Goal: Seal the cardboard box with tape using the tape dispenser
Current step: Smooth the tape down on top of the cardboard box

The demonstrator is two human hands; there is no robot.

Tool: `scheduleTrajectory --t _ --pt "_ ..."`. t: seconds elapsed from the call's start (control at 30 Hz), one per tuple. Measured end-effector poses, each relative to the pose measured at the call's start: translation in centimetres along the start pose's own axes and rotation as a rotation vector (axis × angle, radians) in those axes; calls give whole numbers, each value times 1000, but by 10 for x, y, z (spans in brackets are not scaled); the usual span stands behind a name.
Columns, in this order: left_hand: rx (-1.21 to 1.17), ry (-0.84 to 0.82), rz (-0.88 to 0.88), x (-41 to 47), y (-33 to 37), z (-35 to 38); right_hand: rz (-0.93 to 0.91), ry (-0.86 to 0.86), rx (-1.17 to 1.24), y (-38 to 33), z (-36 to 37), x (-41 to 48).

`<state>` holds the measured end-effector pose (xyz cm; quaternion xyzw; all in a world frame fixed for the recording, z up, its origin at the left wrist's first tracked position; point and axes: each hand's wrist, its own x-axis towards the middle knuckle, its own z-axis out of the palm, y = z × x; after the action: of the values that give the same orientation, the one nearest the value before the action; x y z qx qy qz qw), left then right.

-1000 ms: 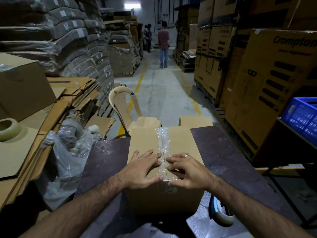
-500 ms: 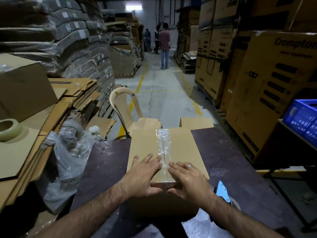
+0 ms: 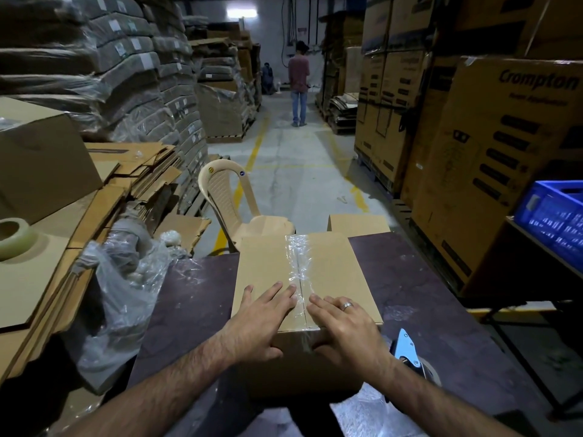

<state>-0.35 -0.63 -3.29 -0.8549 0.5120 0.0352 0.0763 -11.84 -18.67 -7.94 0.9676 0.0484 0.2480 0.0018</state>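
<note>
Both left hand [image 3: 262, 320] and right hand [image 3: 345, 329] flat on cardboard box [image 3: 265, 266] near edge, fingers [image 3: 273, 291] straight, holding nothing

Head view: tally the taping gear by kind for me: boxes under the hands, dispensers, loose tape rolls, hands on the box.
Cardboard box: 1
Tape dispenser: 1
Loose tape roll: 1
Hands pressing on the box: 2, left hand and right hand
Total: 5
</note>
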Motion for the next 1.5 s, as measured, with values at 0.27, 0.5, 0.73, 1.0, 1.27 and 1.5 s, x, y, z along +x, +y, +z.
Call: scheduleTrajectory --t 0.27,0.5,0.73,1.0,1.27,1.5 --pt "-13 7 -1 -4 4 -2 -8 49 -5 1 4 -6" --pt "-33 21 9 -7 4 -1 70 215 -20 -12 18 -2" --pt "-37 49 18 -6 2 3 107 324 -47 -18 22 2" --pt "-53 63 12 -4 -1 7 122 382 -36 -18 20 8" --pt "-76 89 13 -5 -2 6 138 343 15 -19 13 9" --pt "-114 114 28 -7 -1 6 27 184 120 5 2 -3"
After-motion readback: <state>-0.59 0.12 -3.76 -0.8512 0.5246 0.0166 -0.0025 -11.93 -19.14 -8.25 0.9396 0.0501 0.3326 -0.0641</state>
